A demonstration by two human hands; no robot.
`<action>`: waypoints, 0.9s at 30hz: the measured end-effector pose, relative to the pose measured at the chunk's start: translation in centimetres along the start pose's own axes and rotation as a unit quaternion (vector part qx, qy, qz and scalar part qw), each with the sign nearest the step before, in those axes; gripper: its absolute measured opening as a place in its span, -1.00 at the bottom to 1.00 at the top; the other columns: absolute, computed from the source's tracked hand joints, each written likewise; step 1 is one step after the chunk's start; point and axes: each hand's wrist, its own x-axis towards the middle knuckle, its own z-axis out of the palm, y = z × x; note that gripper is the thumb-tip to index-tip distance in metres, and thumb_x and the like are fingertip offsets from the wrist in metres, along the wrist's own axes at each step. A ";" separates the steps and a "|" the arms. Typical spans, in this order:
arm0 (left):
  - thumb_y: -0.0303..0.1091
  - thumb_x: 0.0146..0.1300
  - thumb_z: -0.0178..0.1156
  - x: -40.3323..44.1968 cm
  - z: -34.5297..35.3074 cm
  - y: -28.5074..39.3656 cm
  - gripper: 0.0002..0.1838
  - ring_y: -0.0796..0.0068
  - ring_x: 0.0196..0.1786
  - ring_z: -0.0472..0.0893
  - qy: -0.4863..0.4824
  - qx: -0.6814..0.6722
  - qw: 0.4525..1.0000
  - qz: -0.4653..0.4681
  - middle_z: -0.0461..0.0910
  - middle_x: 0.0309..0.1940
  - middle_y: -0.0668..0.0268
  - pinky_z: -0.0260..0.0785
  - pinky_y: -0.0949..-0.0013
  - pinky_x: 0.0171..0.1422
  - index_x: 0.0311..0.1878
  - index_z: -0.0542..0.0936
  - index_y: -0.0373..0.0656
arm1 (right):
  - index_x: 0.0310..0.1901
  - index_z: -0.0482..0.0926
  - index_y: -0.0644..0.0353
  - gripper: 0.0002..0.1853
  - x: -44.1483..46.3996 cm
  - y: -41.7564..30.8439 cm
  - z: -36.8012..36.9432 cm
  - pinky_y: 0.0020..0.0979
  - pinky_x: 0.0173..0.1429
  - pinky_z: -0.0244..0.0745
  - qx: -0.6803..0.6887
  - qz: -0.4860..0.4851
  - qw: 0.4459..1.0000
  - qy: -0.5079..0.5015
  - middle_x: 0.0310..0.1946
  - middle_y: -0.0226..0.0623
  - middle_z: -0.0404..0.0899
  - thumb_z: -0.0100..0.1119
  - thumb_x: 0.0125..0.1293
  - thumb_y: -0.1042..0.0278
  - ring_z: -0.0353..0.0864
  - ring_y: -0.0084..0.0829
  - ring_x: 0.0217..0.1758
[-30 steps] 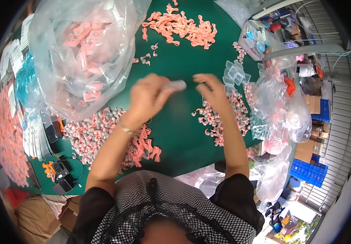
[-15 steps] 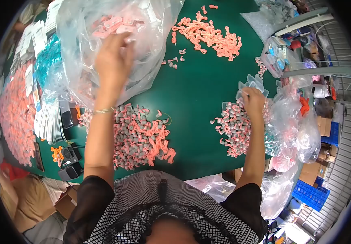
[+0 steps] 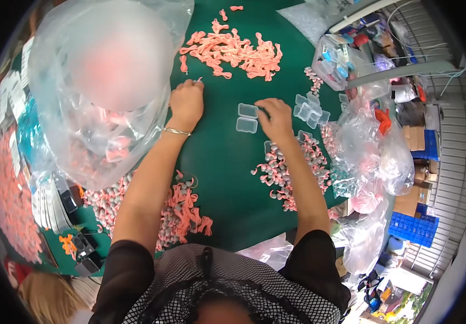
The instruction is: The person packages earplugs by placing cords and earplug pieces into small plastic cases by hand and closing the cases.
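The open clear box (image 3: 247, 125) lies on the green table (image 3: 227, 183), with bare tabletop from it down toward the worker's edge. Right hand (image 3: 277, 117) is just right of the box, thumb apart from curved fingers. Left hand (image 3: 187, 102) is off to its left, fingers curled; can't tell if they're pinching anything. Further left, a big plastic bag (image 3: 114, 65) hogs the space. Coral cord bundles (image 3: 249, 59) lie beyond the box, more clear boxes (image 3: 311, 112) to its right.
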 end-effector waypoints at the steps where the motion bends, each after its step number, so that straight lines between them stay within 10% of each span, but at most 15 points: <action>1: -0.40 0.19 0.20 -0.1 -0.1 -0.2 -0.88 0.21 -0.22 0.66 -0.001 -0.003 1.000 0.003 0.61 -0.34 0.27 0.53 0.17 -0.19 -0.23 0.68 -0.04 | -0.23 0.66 0.09 -0.83 0.0 2.2 -0.2 -0.15 -0.09 0.39 0.018 0.027 0.999 0.041 -0.33 -0.30 0.62 0.31 0.09 0.45 0.59 -0.20 -0.19; 7: -0.47 0.13 0.22 -2.6 -0.1 1.3 -0.87 0.19 -0.27 0.63 -0.011 -0.138 0.982 0.132 0.59 -0.34 0.23 0.49 0.19 -0.18 -0.26 0.69 -0.11 | -0.19 0.67 0.04 -0.85 1.0 15.2 -2.1 -0.19 -0.08 0.53 -0.053 0.227 0.965 0.121 -0.31 -0.23 0.65 0.17 0.24 0.35 0.65 -0.16 -0.20; 15: -0.48 0.13 0.27 -4.0 -0.1 2.9 -0.90 0.14 -0.28 0.62 0.021 -0.196 0.980 0.030 0.57 -0.29 0.23 0.49 0.16 -0.23 -0.26 0.63 -0.15 | -0.02 0.64 -0.13 -0.76 6.6 19.7 -0.4 -0.01 0.04 0.47 -0.229 0.426 0.875 0.008 -0.04 -0.30 0.61 0.20 0.30 0.13 0.61 -0.20 0.08; 22: -0.54 0.13 0.25 -4.5 0.5 4.1 -0.87 0.13 -0.24 0.62 0.065 -0.228 0.971 -0.022 0.58 -0.25 0.24 0.49 0.17 -0.17 -0.22 0.62 -0.17 | -0.08 0.64 -0.11 -0.80 7.6 20.0 -0.4 -0.06 0.08 0.46 -0.271 0.453 0.848 -0.047 0.03 -0.29 0.56 0.22 0.29 0.14 0.61 -0.16 0.07; 27: -0.57 0.11 0.27 -5.0 1.1 4.0 -0.85 0.15 -0.23 0.61 0.099 -0.291 0.952 0.010 0.60 -0.26 0.24 0.49 0.19 -0.17 -0.23 0.64 -0.16 | -0.20 0.61 0.04 -0.84 4.5 16.2 -0.9 -0.11 0.00 0.48 -0.238 0.275 0.931 0.014 -0.15 -0.22 0.59 0.25 0.26 0.20 0.61 -0.13 -0.06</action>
